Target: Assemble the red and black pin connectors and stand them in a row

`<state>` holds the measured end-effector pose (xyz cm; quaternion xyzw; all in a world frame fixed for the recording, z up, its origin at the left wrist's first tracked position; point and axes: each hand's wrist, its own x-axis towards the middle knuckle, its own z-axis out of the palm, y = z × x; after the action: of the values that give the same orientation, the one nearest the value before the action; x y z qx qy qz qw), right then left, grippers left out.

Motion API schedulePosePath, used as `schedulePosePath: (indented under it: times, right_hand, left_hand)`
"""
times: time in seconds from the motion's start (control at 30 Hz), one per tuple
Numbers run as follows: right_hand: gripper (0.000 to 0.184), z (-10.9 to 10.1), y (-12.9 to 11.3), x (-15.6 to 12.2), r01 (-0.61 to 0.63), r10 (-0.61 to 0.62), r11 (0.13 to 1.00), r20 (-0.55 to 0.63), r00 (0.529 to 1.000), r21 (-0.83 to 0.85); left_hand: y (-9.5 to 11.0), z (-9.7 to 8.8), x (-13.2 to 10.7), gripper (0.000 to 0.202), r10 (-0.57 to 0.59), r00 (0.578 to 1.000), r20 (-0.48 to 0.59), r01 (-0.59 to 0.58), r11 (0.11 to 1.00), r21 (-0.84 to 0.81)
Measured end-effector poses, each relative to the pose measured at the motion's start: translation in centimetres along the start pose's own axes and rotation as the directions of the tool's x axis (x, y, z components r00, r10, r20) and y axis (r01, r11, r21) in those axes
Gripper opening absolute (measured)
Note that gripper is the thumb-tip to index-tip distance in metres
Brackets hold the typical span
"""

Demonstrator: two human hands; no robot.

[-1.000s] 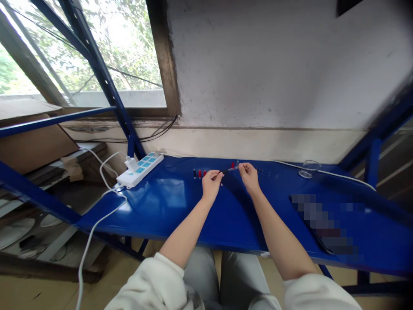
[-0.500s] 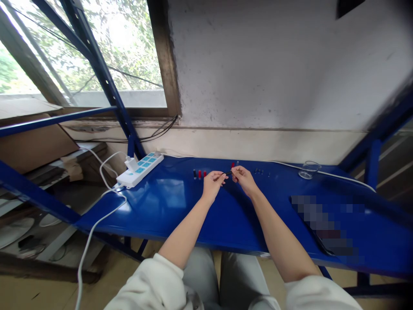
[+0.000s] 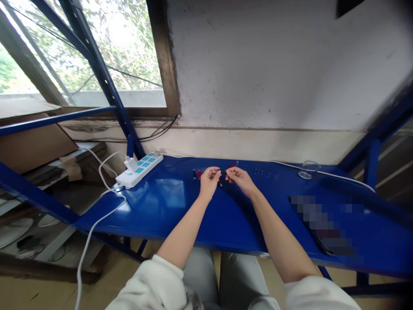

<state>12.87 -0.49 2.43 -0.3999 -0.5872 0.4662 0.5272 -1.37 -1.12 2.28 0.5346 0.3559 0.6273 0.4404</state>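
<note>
Between my two hands is a small black cylindrical piece [image 3: 223, 172], too small to make out its exact kind. My left hand [image 3: 210, 183] pinches its left end, and my right hand [image 3: 239, 178] closes on its right end. Left of my left hand, a dark cylinder [image 3: 194, 174] and a red cylinder [image 3: 199, 174] stand upright on the blue table [image 3: 155, 215]. Just behind my right hand, a red piece [image 3: 232, 164] and a greyish piece [image 3: 237, 163] show. Several tiny metal parts [image 3: 258, 171] lie to the right.
A white power strip [image 3: 140, 170] with a plugged-in white cable [image 3: 92, 234] lies at the left. At the right are a clear glass [image 3: 309, 170] and a dark flat object [image 3: 318, 232], partly blurred out. Blue frame posts rise on both sides, and a wall stands behind.
My hands have shifted slightly left together with the black piece. My left hand now covers a red cylinder that showed beside it before.
</note>
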Motion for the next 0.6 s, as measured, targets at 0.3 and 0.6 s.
schedulePosePath:
  times: [0.3, 0.6]
  right_hand:
    - [0.028, 0.9, 0.3, -0.1, 0.098, -0.079, 0.964, 0.084, 0.993, -0.249]
    - [0.008, 2.8, 2.7, 2.3, 0.060, -0.067, 0.804, 0.010, 0.998, -0.592]
  left_hand:
    - [0.6, -0.2, 0.0, 0.028, -0.037, 0.998, 0.047, 0.036, 0.999, 0.030]
    - [0.1, -1.7, 0.9, 0.019, 0.034, 0.921, -0.389, -0.027, 0.999, 0.023]
